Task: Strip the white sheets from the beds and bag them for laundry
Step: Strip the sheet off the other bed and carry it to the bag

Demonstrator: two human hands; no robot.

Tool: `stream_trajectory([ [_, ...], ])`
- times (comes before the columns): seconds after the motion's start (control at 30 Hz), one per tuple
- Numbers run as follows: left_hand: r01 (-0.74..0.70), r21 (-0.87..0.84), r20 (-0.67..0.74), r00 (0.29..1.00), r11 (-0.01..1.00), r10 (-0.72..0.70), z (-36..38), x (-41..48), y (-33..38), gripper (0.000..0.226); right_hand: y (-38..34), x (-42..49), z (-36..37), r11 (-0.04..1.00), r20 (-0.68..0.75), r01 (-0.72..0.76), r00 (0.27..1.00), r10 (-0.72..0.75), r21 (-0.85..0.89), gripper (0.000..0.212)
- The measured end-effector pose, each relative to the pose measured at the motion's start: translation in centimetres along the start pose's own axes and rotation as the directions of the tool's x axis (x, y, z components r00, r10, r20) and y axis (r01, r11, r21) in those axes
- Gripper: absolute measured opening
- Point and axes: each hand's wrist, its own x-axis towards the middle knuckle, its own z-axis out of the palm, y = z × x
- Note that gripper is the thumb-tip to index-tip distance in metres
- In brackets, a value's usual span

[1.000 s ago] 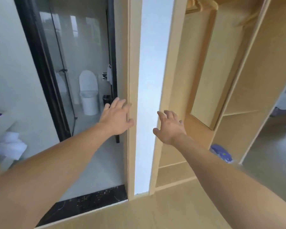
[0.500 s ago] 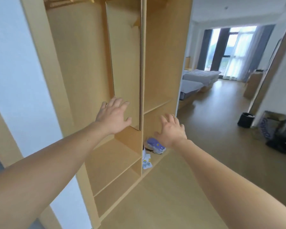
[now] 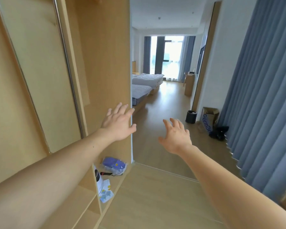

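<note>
White bedding [image 3: 145,76] lies flat on two beds at the far end of the room, past the wardrobe [image 3: 106,63] and below the window [image 3: 172,53]. The near bed [image 3: 141,90] and the far bed [image 3: 156,80] stand side by side, each with its long axis running across the room, left to right. Their foot ends point right, toward the open floor [image 3: 165,100], and their head ends are hidden behind the wardrobe's side panel.

Two hands are out in front, both bare and holding nothing. The left hand [image 3: 118,123] has its fingers straight and spread, right at the front edge of that side panel; whether it touches the wood I cannot tell. The right hand [image 3: 176,138] is spread just as wide, palm down, over the floor and apart from everything.

Down in the wardrobe's bottom compartment I count three things: one purple packet [image 3: 114,165], one white bottle [image 3: 99,180] and one printed leaflet [image 3: 106,194] just beside the bottle. Along the right wall stand one black bin [image 3: 191,116], one torn cardboard box [image 3: 210,119] close beside it, and one long blue curtain [image 3: 262,96].
</note>
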Motion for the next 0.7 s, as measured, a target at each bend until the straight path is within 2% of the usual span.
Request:
stream_trajectory([
  [0.17,-0.055,0.017,-0.032,0.998,0.998,0.056,3.0,10.0,3.5,0.069,6.2,8.0,0.1,0.999,-0.024,-0.045,0.999,0.045,-0.016,0.075],
  [0.43,-0.043,0.039,-0.079,0.996,0.998,0.046,5.7,24.2,8.6,0.07,15.3,20.3,-1.9,0.999,-0.082,-0.042,0.996,0.043,0.013,0.075],
  [0.7,-0.098,0.038,-0.054,0.993,0.994,0.1,10.2,36.8,10.9,0.07,21.6,31.4,0.5,0.996,-0.054,-0.089,0.995,0.09,0.016,0.074],
])
